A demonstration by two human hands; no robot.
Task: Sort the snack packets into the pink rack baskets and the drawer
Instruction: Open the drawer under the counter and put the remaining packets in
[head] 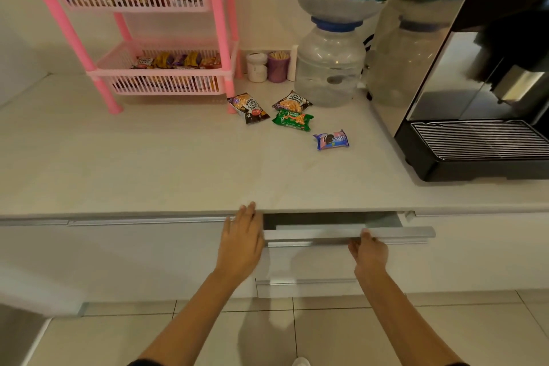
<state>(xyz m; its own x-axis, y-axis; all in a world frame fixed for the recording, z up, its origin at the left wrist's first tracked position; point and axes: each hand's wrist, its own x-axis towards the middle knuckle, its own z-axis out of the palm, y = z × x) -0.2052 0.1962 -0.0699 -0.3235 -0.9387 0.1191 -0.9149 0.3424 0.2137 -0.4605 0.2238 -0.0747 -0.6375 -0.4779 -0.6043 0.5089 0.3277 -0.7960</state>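
A pink two-tier rack (pixel 221 12) stands at the back left of the counter, with several snack packets in its upper and lower baskets. Loose on the counter lie two peanut packets (pixel 249 107) (pixel 292 101), a green biscuit packet (pixel 292 120) and a pink Oreo packet (pixel 331 140). The drawer (pixel 395 233) below the counter edge is pulled out a little, showing a dark gap. My right hand (pixel 369 252) grips the drawer's handle bar from below. My left hand (pixel 241 242) rests flat, fingers apart, against the cabinet front at the drawer's left end.
A water dispenser bottle (pixel 331 65) with a floral cover stands behind the packets. A coffee machine (pixel 475 140) with a drip tray fills the right side. A white jar (pixel 257 67) and a purple cup of sticks (pixel 278 67) sit beside the rack. Tiled floor lies below.
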